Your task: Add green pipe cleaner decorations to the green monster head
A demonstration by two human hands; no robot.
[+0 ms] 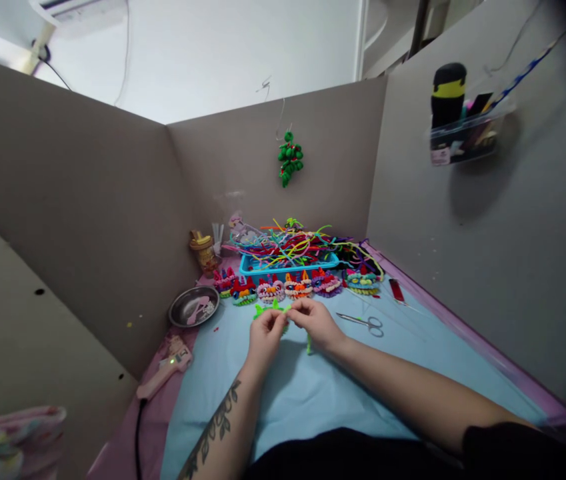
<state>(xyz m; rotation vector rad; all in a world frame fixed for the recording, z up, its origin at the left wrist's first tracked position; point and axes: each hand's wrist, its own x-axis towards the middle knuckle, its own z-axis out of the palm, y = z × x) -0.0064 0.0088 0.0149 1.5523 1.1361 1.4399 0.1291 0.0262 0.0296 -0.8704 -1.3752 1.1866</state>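
Between my two hands is a bright green pipe-cleaner piece (275, 305) with small pointed tips along its top. My left hand (265, 335) pinches it from the left side, covering much of its lower part. The fingertips of my right hand (317, 325) are closed on the green pipe cleaner at its right. A loose green end (309, 344) hangs below the right hand. Just beyond is a row of finished-looking pipe-cleaner animal faces, among them a pink one (271, 291) and an orange one (298, 285). Small scissors (363, 323) lie right of my right hand.
A blue tray (289, 268) heaped with coloured pipe cleaners stands at the back. At left are a metal bowl (179, 310) and a pink corded glue gun (163, 377). Grey panels surround the table; a bin of tools (465, 137) hangs on the right one.
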